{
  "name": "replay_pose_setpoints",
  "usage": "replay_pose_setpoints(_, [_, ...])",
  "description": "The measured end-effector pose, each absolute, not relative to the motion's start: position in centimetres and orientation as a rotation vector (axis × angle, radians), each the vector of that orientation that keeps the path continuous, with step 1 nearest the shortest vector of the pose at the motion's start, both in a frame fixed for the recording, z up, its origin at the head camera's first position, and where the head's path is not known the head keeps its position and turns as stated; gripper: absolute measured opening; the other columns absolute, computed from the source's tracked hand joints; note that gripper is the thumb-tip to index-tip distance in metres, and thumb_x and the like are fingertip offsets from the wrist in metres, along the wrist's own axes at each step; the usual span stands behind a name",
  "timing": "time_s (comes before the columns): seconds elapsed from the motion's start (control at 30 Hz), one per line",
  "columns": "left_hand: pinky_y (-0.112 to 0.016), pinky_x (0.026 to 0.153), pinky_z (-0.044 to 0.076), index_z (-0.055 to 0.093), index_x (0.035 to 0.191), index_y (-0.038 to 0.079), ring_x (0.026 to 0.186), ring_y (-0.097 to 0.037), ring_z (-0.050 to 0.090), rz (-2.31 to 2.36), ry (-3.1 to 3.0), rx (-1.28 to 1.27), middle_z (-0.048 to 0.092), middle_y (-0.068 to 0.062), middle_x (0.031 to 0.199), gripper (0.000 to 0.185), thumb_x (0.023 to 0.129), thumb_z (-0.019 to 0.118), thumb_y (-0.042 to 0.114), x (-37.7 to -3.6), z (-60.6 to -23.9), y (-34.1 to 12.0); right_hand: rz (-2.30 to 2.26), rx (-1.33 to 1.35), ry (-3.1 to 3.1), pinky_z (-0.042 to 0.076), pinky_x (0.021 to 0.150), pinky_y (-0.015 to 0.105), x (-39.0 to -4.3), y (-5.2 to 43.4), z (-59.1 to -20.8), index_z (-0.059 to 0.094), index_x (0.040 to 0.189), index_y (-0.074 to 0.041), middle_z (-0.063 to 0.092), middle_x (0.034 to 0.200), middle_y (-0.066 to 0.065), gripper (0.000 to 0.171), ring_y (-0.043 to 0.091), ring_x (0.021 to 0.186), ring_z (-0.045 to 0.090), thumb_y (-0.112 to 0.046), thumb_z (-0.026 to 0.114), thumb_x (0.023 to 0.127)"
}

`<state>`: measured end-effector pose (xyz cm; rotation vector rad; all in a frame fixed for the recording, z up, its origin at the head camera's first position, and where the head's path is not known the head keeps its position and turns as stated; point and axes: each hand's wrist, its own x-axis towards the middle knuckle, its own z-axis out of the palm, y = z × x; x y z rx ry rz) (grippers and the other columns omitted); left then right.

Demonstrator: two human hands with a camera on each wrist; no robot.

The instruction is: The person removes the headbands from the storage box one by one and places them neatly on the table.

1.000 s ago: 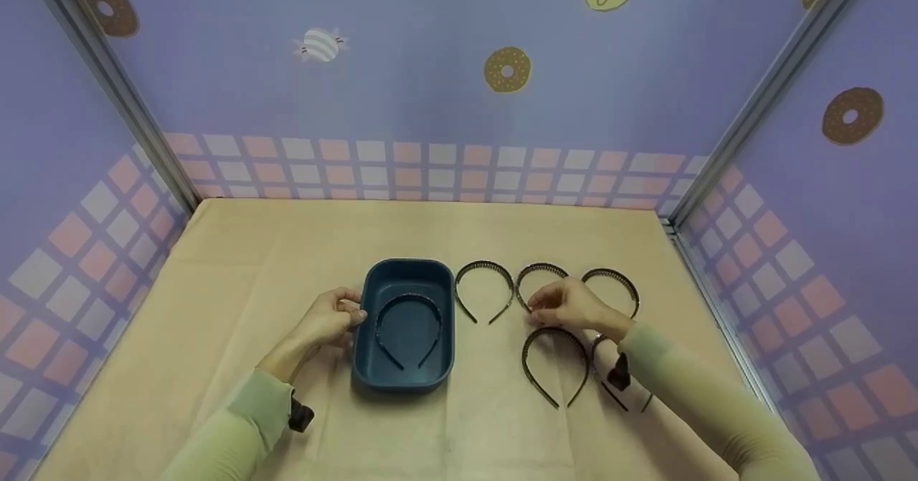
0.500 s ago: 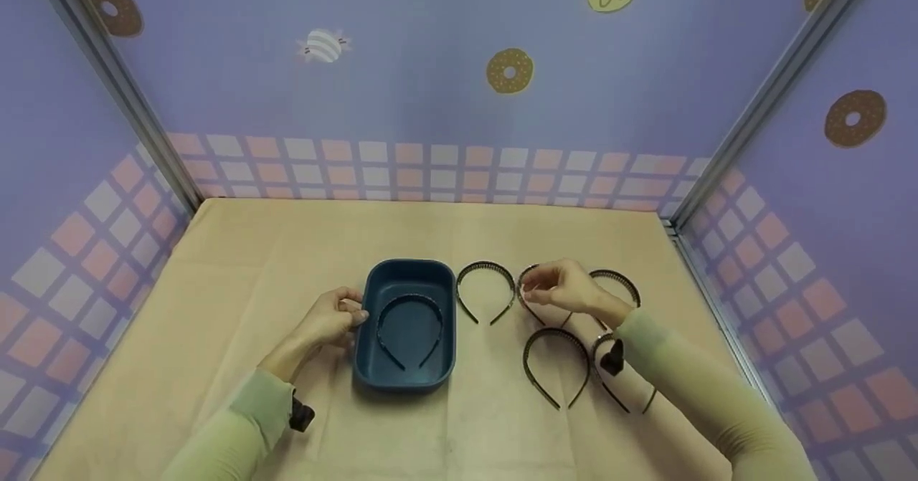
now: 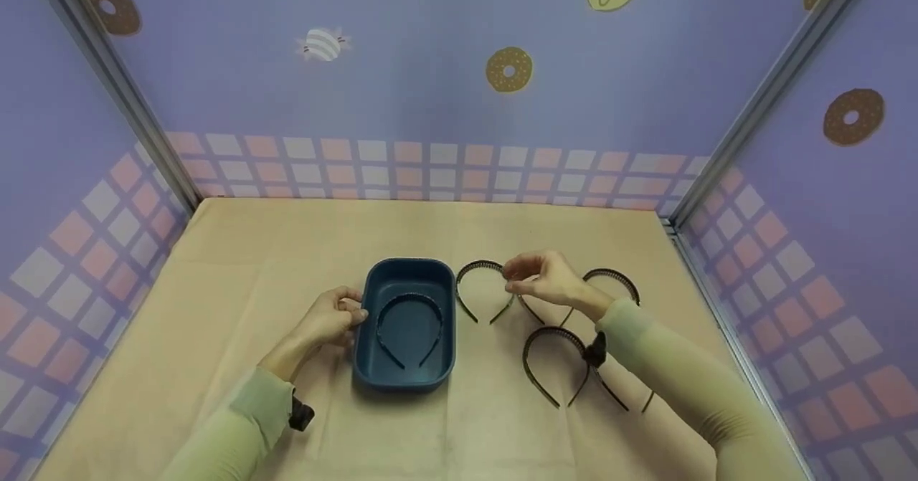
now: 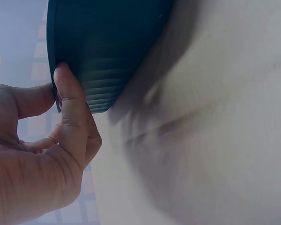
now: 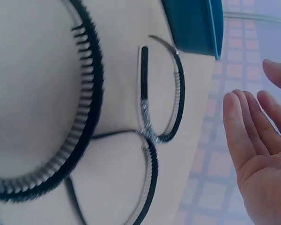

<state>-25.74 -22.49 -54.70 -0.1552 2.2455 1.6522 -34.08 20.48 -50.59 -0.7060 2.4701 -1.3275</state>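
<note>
My left hand (image 3: 328, 321) pinches the left rim of a dark blue rectangular plastic bin (image 3: 448, 337); the left wrist view has the thumb and fingers on either side of the bin's edge (image 4: 52, 42). Inside the bin lies one black toothed headband (image 3: 410, 296). My right hand (image 3: 546, 278) hovers over the back row of headbands and partly hides two of them. Its fingers are fairly straight, and nothing shows in its grasp; in the right wrist view this hand (image 5: 260, 150) is apart from the headband (image 5: 181, 89) near the bin.
Beside the bin, a headband (image 3: 473, 266) lies at the back, with another headband (image 3: 625, 278) farther right. In front lie a headband (image 3: 527, 360) and one partly covered by the right sleeve (image 3: 674, 373). Patterned walls (image 3: 430, 108) enclose the cloth-covered table (image 3: 287, 244).
My right hand has moved left and slightly back, from the middle back headband toward the one nearest the bin. The left hand and the bin have stayed in place.
</note>
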Motion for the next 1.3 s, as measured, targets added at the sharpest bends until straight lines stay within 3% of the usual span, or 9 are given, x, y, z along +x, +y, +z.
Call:
replay_pose_setpoints(0.23, [-0.029, 0.066, 0.062, 0.055, 0.146, -0.005, 0.092, -0.02, 0.069, 1.646, 2.254, -0.146, 0.068, -0.009, 0.108, 0.04, 0.109, 0.066, 0.007, -25.6, -54.6, -22.4, -1.328, -0.767, 2.466, 0.059, 0.088, 0.021, -34.3, 17.7, -49.9, 0.082, 0.125, -0.005, 0.084, 0.12, 0.019, 0.028, 0.014, 0.103, 0.077, -0.013, 0.086, 0.098])
replay_pose_setpoints(0.5, [-0.03, 0.065, 0.062, 0.055, 0.144, -0.004, 0.088, -0.018, 0.067, 1.647, 2.244, -0.165, 0.065, -0.006, 0.104, 0.038, 0.109, 0.065, 0.006, -25.6, -54.3, -22.4, -1.467, -0.79, 2.379, 0.064, 0.088, 0.024, -34.5, 14.2, -49.9, 0.079, 0.126, 0.004, 0.081, 0.121, 0.027, 0.033, 0.012, 0.1, 0.077, -0.008, 0.085, 0.096])
replay_pose_setpoints(0.67, [-0.031, 0.065, 0.063, 0.055, 0.144, -0.004, 0.086, -0.018, 0.068, 1.635, 2.247, -0.155, 0.067, -0.007, 0.104, 0.037, 0.109, 0.065, 0.006, -25.5, -54.3, -22.4, -1.459, -0.799, 2.383, 0.064, 0.089, 0.025, -34.6, 12.2, -50.3, 0.082, 0.125, -0.002, 0.082, 0.122, 0.025, 0.031, 0.018, 0.104, 0.079, -0.011, 0.087, 0.096])
replay_pose_setpoints(0.87, [-0.031, 0.066, 0.063, 0.057, 0.143, -0.004, 0.09, -0.02, 0.071, 1.621, 2.272, -0.162, 0.069, -0.01, 0.108, 0.037, 0.109, 0.067, 0.007, -25.5, -54.2, -22.4, -1.395, -0.818, 2.418, 0.067, 0.096, 0.037, -34.8, 10.0, -50.9, 0.082, 0.126, -0.004, 0.083, 0.122, 0.021, 0.03, 0.02, 0.103, 0.079, -0.014, 0.087, 0.098])
replay_pose_setpoints(1.3, [-0.029, 0.064, 0.061, 0.057, 0.143, -0.004, 0.088, -0.019, 0.07, 1.642, 2.246, -0.158, 0.069, -0.007, 0.103, 0.037, 0.108, 0.067, 0.005, -25.7, -54.4, -22.5, -1.369, -0.895, 2.438, 0.068, 0.101, 0.039, -35.6, 5.8, -52.1, 0.078, 0.128, 0.007, 0.08, 0.125, 0.029, 0.035, 0.038, 0.114, 0.08, -0.006, 0.085, 0.096])
